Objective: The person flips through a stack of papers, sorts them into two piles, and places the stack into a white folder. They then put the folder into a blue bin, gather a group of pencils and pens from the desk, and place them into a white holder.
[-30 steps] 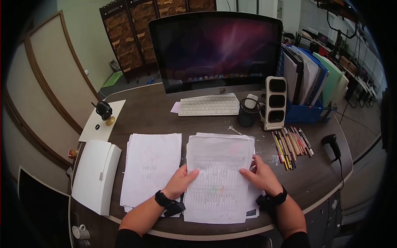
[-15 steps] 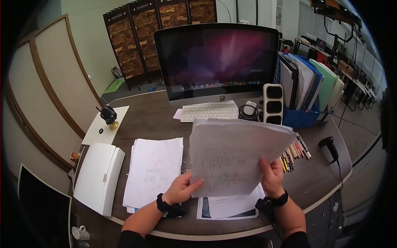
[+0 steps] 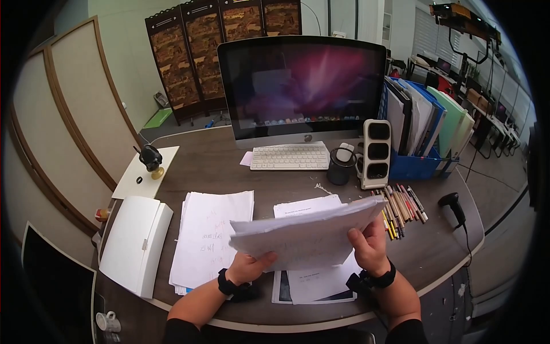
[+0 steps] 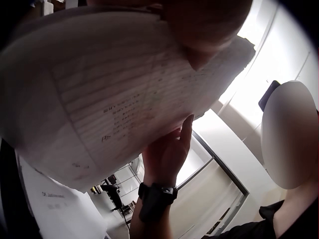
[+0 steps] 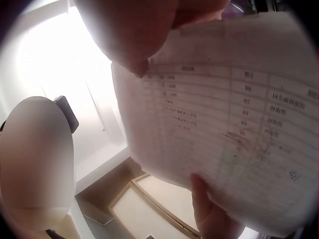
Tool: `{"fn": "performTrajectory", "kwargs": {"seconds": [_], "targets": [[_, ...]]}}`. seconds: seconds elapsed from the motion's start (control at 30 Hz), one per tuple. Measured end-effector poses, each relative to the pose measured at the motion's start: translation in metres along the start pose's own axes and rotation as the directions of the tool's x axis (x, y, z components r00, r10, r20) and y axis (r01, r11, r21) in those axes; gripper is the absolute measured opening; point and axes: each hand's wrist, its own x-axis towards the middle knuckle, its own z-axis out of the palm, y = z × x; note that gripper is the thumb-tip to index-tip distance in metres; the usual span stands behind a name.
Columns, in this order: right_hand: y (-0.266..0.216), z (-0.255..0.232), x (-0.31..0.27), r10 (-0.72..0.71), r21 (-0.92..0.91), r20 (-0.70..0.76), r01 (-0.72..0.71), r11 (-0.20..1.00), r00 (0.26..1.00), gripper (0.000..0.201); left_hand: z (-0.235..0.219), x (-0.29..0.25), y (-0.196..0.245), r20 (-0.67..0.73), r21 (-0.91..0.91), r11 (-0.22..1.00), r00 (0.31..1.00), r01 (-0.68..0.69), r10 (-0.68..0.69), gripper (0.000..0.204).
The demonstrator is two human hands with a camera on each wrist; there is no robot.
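Note:
A stack of paper sheets (image 3: 303,241) is held up over the desk, tilted, between both hands. My left hand (image 3: 246,268) pinches its lower left part, thumb on the near face. At the right end, my right hand (image 3: 371,246) grips the edge, thumb also on the near face. In the right wrist view, a printed table with numbered rows shows on the held sheets (image 5: 224,114). Below them lie loose printed sheets (image 3: 323,281), partly hidden by the held stack. Another pile of paper (image 3: 209,241) with handwriting lies to the left.
Colored pencils (image 3: 405,203) lie in a row on the right, with a handheld scanner (image 3: 452,207) beyond. Toward the back are a keyboard (image 3: 290,156), a black mesh cup (image 3: 341,171), a monitor (image 3: 303,92) and a blue file holder (image 3: 415,163). A white box-like device (image 3: 134,246) stands left.
Both hands have lifted the stack off the desk and tipped it, so its top edge now lies lower than half a second ago. Printed sheets underneath have come into view.

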Motion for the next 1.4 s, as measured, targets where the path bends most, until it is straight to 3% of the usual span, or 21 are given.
{"fn": "performTrajectory", "kwargs": {"seconds": [0.13, 0.2, 0.27, 0.37, 0.43, 0.5, 0.57, 0.67, 0.7, 0.8, 0.9, 1.03, 1.1, 1.23, 1.33, 1.4], "targets": [[-0.013, 0.011, 0.006, -0.028, 0.036, -0.044, 0.029, 0.999, 0.999, 0.055, 0.004, 0.000, 0.005, -0.002, -0.088, 0.996, 1.000, 0.018, -0.018, 0.048], [-0.015, 0.009, 0.009, -0.059, 0.021, 0.033, 0.058, 0.998, 0.998, 0.058, 0.001, -0.002, 0.004, 0.007, -0.044, 0.999, 1.000, 0.009, -0.009, 0.050], [-0.016, -0.002, 0.007, 0.033, 0.104, 0.065, -0.040, 0.994, 0.997, 0.063, -0.001, -0.003, 0.005, 0.017, 0.002, 1.000, 1.000, 0.001, -0.001, 0.052], [-0.028, -0.005, 0.021, 0.025, 0.103, 0.084, -0.033, 0.994, 0.996, 0.063, 0.000, -0.003, 0.009, 0.067, -0.005, 0.997, 0.995, 0.072, -0.071, 0.052], [-0.031, -0.006, 0.021, 0.042, 0.088, 0.082, -0.049, 0.995, 0.996, 0.063, 0.000, -0.001, 0.007, 0.125, 0.147, 0.989, 0.992, -0.009, -0.009, 0.049], [-0.036, -0.007, 0.023, 0.112, 0.068, 0.180, -0.126, 0.990, 0.977, 0.061, 0.000, 0.004, 0.008, 0.150, 0.248, 0.966, 0.988, -0.077, 0.040, 0.047], [-0.032, -0.010, 0.021, 0.121, 0.049, 0.155, -0.130, 0.990, 0.980, 0.056, 0.001, 0.005, 0.008, 0.178, 0.346, 0.927, 0.980, -0.144, 0.086, 0.044], [-0.031, -0.011, 0.018, 0.137, -0.020, 0.149, -0.135, 0.991, 0.979, 0.046, 0.003, 0.005, 0.010, 0.135, 0.333, 0.943, 0.990, -0.016, -0.031, 0.039], [-0.030, -0.012, 0.017, 0.147, -0.070, 0.167, -0.137, 0.988, 0.975, 0.040, 0.009, 0.005, 0.012, 0.082, 0.240, 0.970, 0.994, 0.048, -0.070, 0.037], [-0.025, -0.007, 0.008, 0.175, 0.011, 0.128, -0.178, 0.984, 0.976, 0.036, 0.008, 0.002, 0.009, 0.134, 0.178, 0.978, 0.981, 0.112, -0.137, 0.044], [-0.023, -0.010, 0.007, 0.137, -0.056, 0.162, -0.129, 0.990, 0.977, 0.037, 0.011, 0.004, 0.007, 0.091, 0.194, 0.980, 0.994, 0.041, -0.059, 0.037], [-0.012, -0.015, 0.000, 0.179, -0.067, 0.172, -0.170, 0.983, 0.969, 0.035, 0.009, 0.007, 0.014, 0.107, 0.249, 0.966, 0.989, 0.070, -0.099, 0.039], [-0.006, -0.014, -0.004, 0.209, -0.177, 0.125, -0.185, 0.967, 0.970, 0.032, 0.012, 0.009, 0.015, 0.108, 0.241, 0.970, 0.992, 0.040, -0.068, 0.039], [-0.006, -0.006, 0.000, 0.148, -0.106, -0.011, -0.149, 0.983, 0.989, 0.030, 0.018, 0.013, 0.027, 0.049, 0.155, 0.987, 0.997, 0.050, -0.058, 0.036], [-0.014, 0.000, 0.010, 0.156, -0.021, -0.044, -0.157, 0.987, 0.987, 0.027, 0.012, 0.011, 0.034, 0.069, 0.156, 0.983, 0.992, 0.096, -0.108, 0.030], [-0.020, 0.003, 0.010, 0.207, -0.005, -0.027, -0.207, 0.978, 0.978, 0.026, 0.010, 0.010, 0.047, 0.039, 0.257, 0.946, 0.976, 0.198, -0.215, 0.028]]}}
